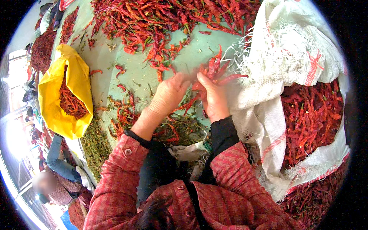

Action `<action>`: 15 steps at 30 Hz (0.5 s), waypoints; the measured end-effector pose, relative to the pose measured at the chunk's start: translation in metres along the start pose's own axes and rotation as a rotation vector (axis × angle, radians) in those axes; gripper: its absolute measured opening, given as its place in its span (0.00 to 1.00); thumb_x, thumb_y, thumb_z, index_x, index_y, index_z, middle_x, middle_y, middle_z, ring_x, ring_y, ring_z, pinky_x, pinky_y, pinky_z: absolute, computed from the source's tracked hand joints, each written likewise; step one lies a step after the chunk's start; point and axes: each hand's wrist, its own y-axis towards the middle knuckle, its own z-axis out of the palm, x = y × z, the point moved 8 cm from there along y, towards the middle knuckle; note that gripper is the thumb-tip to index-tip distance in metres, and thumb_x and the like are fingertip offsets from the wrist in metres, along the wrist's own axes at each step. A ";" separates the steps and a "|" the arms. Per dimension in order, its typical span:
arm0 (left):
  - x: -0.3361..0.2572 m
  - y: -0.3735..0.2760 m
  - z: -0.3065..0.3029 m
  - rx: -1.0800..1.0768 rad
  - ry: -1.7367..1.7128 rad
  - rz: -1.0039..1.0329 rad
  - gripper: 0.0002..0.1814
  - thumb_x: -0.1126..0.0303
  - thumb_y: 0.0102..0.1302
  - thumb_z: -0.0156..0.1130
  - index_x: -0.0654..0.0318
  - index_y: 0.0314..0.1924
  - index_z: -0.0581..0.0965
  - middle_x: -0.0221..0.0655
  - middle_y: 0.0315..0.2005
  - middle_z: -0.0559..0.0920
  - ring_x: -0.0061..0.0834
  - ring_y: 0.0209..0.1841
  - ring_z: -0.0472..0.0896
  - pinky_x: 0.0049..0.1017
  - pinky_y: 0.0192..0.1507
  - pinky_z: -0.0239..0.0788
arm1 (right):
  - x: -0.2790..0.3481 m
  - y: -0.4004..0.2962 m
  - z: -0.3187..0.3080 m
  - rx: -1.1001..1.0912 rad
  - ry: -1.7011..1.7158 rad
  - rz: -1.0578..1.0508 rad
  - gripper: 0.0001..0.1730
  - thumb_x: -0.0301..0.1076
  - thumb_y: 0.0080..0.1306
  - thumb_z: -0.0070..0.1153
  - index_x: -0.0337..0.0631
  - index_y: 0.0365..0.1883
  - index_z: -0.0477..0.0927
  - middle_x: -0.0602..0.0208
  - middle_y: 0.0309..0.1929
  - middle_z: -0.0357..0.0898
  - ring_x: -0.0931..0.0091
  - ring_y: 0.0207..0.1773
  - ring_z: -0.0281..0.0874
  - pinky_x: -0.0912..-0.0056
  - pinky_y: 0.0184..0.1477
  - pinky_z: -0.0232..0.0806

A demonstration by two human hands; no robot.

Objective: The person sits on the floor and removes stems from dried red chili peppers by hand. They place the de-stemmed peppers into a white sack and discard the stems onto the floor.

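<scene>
My right hand (214,97) is closed around a bunch of dried red chili peppers (214,67), whose tips stick out past the thumb. Close to its left, my left hand (172,89) has its fingers bent near the stem side of that bunch; blur hides whether they pinch anything. A large heap of dried red chilies (149,17) lies on the pale green surface (189,53) beyond both hands. Below them are loose chilies (123,115) and a pile of green-brown stems (187,130).
At right stands an open white woven sack (267,120) full of chilies (313,120). A yellow bag (47,95) holding chilies is at left, beside more stems (96,146). A co-worker (61,184) sits at lower left, near further chili heaps (43,51).
</scene>
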 end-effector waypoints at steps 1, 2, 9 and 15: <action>0.000 -0.003 0.003 0.031 -0.018 -0.039 0.09 0.68 0.60 0.52 0.64 0.38 0.73 0.40 0.24 0.76 0.36 0.26 0.75 0.29 0.30 0.67 | 0.003 0.000 0.001 0.023 0.011 -0.028 0.10 0.28 0.56 0.57 0.37 0.37 0.76 0.72 0.35 0.76 0.81 0.35 0.72 0.77 0.39 0.65; 0.000 -0.006 0.003 0.033 -0.110 -0.048 0.09 0.68 0.60 0.52 0.63 0.38 0.73 0.40 0.24 0.76 0.37 0.26 0.76 0.30 0.31 0.67 | 0.005 0.000 0.001 0.033 -0.022 -0.051 0.10 0.28 0.56 0.57 0.37 0.36 0.76 0.73 0.34 0.76 0.82 0.35 0.72 0.78 0.39 0.65; 0.024 -0.009 0.011 0.194 0.501 -0.055 0.08 0.66 0.60 0.50 0.62 0.33 0.73 0.42 0.27 0.77 0.46 0.27 0.75 0.38 0.30 0.67 | 0.023 -0.019 0.025 0.131 -0.351 -0.362 0.05 0.28 0.56 0.55 0.37 0.31 0.74 0.73 0.31 0.75 0.82 0.34 0.72 0.76 0.38 0.64; 0.073 0.034 -0.039 0.017 0.399 -0.238 0.14 0.58 0.60 0.49 0.60 0.37 0.75 0.44 0.31 0.78 0.42 0.33 0.77 0.38 0.34 0.68 | 0.009 -0.012 0.028 0.202 -0.066 -0.062 0.10 0.29 0.57 0.54 0.37 0.37 0.73 0.74 0.32 0.74 0.81 0.33 0.72 0.78 0.38 0.64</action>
